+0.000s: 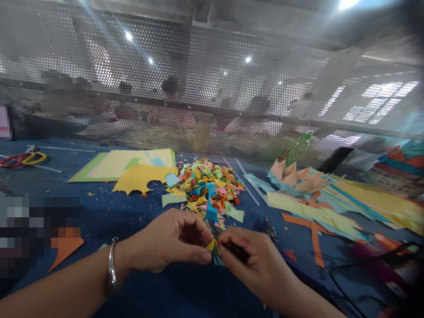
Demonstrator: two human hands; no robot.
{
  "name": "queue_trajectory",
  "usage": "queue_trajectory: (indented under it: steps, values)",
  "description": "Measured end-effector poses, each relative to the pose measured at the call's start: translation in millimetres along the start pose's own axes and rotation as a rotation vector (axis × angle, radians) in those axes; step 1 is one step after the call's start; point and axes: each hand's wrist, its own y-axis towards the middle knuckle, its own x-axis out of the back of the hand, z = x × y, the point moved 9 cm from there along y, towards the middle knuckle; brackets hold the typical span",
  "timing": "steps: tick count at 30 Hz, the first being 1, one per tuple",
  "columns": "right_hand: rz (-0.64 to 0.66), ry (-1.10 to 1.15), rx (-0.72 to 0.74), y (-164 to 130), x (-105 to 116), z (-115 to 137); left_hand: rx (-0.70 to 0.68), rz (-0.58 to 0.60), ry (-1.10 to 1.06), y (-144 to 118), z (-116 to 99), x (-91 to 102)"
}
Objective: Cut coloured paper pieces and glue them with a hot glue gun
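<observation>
My left hand (172,240), with a silver bangle (112,265) at the wrist, pinches a small folded paper piece (213,250) in yellow and blue-green between thumb and fingers. From the other side, my right hand (255,254) closes its fingertips on the same piece. Something dark and thin shows just above the fingertips, too blurred to name. Right behind the hands lies a heap of small colored paper scraps (212,185). Beside it on the left is a yellow paper sheet (139,176) with rounded bites cut from its edge.
Stacked paper sheets (109,163) and scissors (33,158) with red and yellow handles lie left. Peach pointed paper shapes (294,174), paper strips (314,212), a black cable (334,278) and a green-capped bottle (298,148) are right. A perforated metal screen (205,75) borders the blue table; people sit beyond.
</observation>
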Motion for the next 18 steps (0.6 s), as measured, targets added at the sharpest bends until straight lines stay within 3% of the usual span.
queue_trajectory:
  steps: [18]
  values:
    - [0.010, 0.007, 0.002, 0.2, -1.1, 1.1, -0.057, -0.010, 0.028, -1.1, -6.4, -1.1]
